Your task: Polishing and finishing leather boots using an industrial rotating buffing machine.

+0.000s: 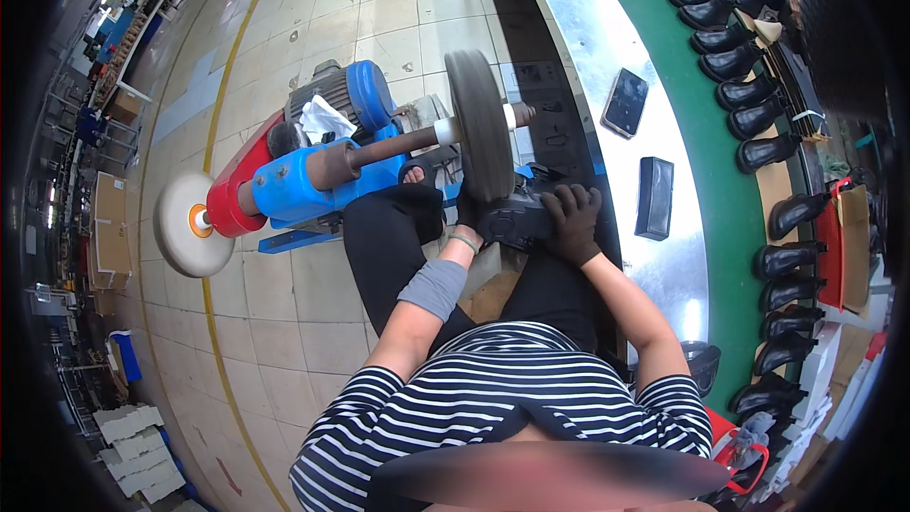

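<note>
Grips the right end of a glossy black shoe (515, 220) with the right hand (572, 218), in a dark brown fabric glove, with fingers bent over the surface. Holds it right at the lower rim of a thick, dark grey round wheel (479, 123); cannot tell from this angle whether touching or just apart. Has the left hand (467, 211), also dark-gloved, at the shoe's left end, just below and left of the wheel's lower rim, mostly hidden; cannot tell whether closed or loose.

Wears a thin green band (463, 243) on the left wrist and a grey fabric cuff (434, 288) on the forearm, both below the wheel.

To the left of the wheel, joined by a brown metal spindle (403, 145) to a blue metal housing (294, 182), then to a cream-white round disc (175, 228) at the far end. Near the wheel's left side, with a crumpled white cloth (325, 120) beside a blue-capped motor (370, 95).

To the right of the wheel, on a long silver metal desk (659, 284), a dark-screened phone (626, 103) and a black oblong case (655, 197). Farther right of the wheel, past a green surface (725, 218), a long row of black leather shoes (754, 119).
</note>
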`<state>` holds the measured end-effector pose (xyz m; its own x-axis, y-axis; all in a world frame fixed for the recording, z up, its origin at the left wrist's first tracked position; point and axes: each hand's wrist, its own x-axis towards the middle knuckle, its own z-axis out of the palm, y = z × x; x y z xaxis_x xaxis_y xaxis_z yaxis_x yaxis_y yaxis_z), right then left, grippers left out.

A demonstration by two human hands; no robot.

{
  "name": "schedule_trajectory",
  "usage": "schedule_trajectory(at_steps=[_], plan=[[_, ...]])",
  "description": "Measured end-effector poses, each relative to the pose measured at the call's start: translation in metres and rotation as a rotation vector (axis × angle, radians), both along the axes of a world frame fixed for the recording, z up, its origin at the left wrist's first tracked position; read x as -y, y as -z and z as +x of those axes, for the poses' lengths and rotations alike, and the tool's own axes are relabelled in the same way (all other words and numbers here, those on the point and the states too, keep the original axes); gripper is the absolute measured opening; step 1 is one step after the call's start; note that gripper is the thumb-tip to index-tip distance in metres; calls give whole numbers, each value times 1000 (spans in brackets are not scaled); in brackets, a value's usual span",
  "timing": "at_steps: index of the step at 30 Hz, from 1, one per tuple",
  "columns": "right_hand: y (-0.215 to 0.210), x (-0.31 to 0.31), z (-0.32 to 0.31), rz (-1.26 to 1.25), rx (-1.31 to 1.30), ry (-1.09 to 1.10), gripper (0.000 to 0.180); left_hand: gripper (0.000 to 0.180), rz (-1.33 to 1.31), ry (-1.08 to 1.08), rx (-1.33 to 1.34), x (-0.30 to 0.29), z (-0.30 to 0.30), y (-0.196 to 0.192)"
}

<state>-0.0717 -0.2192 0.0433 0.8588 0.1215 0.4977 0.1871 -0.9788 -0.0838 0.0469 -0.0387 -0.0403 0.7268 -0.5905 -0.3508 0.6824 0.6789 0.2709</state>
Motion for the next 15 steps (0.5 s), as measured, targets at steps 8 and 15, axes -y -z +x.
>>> schedule_trajectory(at_steps=[8,15], plan=[[5,-24,24,19,-21,-73,67,53,267,-95,106,-42,10,5],[4,-36,37,186,102,-48,76,57,366,-109,331,-48,13,22]])
